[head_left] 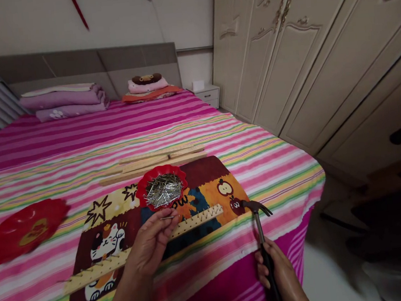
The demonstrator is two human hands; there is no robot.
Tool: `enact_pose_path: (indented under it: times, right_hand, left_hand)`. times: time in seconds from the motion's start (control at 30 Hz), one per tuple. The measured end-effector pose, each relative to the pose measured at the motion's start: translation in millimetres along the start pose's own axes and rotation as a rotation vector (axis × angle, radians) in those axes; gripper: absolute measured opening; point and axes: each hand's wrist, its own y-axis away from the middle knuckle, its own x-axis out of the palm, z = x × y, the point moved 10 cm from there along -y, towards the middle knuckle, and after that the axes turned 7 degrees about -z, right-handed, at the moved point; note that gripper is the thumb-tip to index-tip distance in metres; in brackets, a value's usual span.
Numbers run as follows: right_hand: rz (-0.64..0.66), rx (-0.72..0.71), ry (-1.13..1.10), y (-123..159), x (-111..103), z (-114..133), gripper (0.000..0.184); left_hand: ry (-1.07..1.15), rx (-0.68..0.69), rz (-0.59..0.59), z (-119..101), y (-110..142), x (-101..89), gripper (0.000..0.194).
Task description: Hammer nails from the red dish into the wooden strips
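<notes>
Between the fingertips of my left hand [156,240] is a thin nail [167,217], held over a long wooden strip [196,218]. Several nails stick up out of the strip along its length, and my left hand and forearm hide its middle. My right hand [276,268] grips the black handle of a claw hammer [259,216], its head up near the mat's right edge. Just beyond my left hand sits a red scalloped bowl [142,194] heaped with loose nails [164,190]. Strip and bowl both rest on a patterned mat [223,167].
A red plate [3,233] lies at the left on the striped bedspread [257,149]. Several bare wooden strips [152,163] lie behind the bowl. Folded bedding [68,99] is stacked by the headboard [135,57]. A wardrobe [280,62] stands to the right of the bed.
</notes>
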Motion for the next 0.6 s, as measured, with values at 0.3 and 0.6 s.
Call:
enact_pose_path:
  times: [0.3,0.6]
  right_hand:
    - [-0.009,0.0,-0.009,2.0,1.5,1.3,0.05]
    - [0.004,0.005,-0.009,2.7,2.2,2.3,0.044]
  left_hand:
    - [0.011,0.012,-0.002,10.7,-0.2,0.2,0.016]
    - [-0.11,0.127,0.089,4.8,4.9,6.7,0.046]
